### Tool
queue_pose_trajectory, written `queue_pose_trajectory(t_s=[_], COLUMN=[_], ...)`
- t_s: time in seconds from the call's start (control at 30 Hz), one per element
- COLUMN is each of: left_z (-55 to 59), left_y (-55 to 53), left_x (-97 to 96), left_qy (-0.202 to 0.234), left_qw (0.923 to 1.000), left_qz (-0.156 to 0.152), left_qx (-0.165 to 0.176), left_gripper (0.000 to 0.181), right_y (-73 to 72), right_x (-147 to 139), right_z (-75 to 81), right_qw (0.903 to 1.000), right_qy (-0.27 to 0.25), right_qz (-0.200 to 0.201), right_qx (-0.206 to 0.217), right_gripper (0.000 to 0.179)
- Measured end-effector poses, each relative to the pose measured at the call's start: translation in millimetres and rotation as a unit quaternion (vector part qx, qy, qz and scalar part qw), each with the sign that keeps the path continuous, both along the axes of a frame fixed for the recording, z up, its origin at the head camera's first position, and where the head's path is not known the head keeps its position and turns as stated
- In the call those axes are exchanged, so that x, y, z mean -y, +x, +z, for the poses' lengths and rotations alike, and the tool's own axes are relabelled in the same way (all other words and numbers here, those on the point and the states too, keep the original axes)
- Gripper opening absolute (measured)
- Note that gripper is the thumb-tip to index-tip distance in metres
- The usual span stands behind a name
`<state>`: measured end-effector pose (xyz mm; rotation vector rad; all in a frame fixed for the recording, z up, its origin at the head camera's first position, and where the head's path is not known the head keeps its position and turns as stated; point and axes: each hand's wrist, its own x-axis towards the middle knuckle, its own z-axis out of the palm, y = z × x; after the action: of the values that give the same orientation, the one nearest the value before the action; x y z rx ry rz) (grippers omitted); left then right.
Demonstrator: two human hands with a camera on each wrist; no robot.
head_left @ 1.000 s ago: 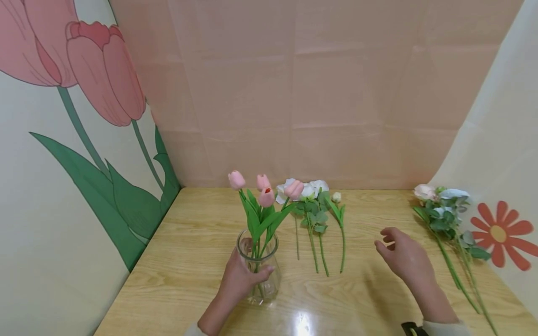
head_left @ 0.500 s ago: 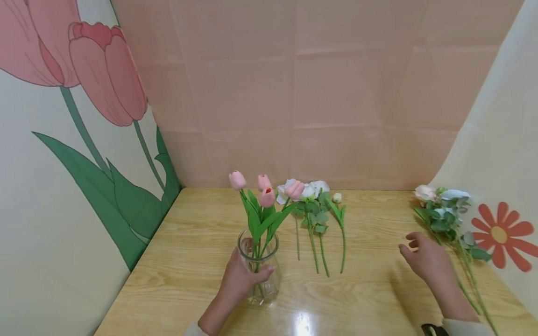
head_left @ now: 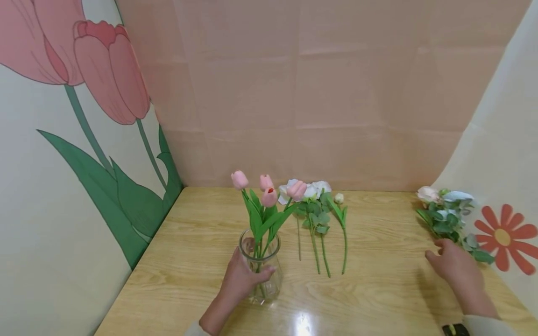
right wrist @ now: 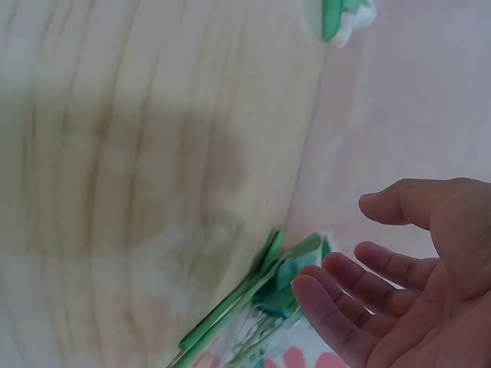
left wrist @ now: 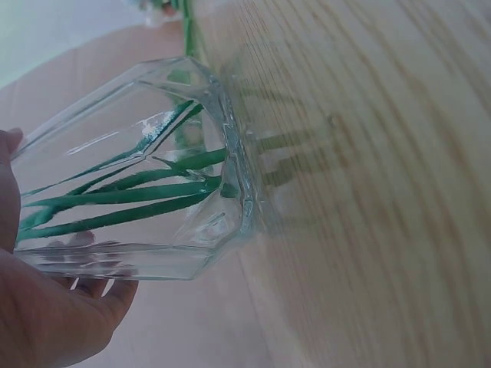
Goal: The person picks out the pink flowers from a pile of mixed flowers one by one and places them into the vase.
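My left hand grips the clear glass vase, thumb on the near side and fingers round the far side. Several pink tulips with green leaves stand in it. Through the glass in the left wrist view, their green stems reach down towards the vase's faceted bottom. My right hand holds nothing, its fingers loosely bent and thumb apart. In the head view it overlaps the stems of the flower bunch at the right, which has pale pink and white blooms. The right wrist view shows green stems beyond the fingertips.
White flowers with leafy stems lie at the table's back middle. Beside them is a single stem with a white bud. A pinkish cloth backdrop rises behind the wooden table; printed panels flank both sides.
My right hand has moved to the right, from over the table to the stems of the right-hand bunch. The left hand keeps its grip on the vase in the same place.
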<state>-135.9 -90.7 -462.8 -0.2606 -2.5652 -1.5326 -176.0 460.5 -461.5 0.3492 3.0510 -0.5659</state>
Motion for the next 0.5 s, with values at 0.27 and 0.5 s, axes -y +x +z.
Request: queue_pose_trajectory(t_s=[0.27, 0.5], left_z=[0.3, 1.1], left_y=[-1.6, -1.4], left_x=[0.2, -0.5], left_qy=[0.005, 0.008], left_qw=[0.9999, 0.9999], left_qz=[-0.005, -0.005], left_qx=[-0.009, -0.009], left_gripper=[0.089, 0.089], right_y=[-5.2, 1.0], right_x=[-32.7, -43.5], right_z=[-16.2, -21.2], right_qw=[0.9957, 0.9887], right_qy=[0.0, 0.018], right_qz=[-0.072, -0.126], right_qx=[0.058, 0.079], right_gripper=[0.073, 0.059])
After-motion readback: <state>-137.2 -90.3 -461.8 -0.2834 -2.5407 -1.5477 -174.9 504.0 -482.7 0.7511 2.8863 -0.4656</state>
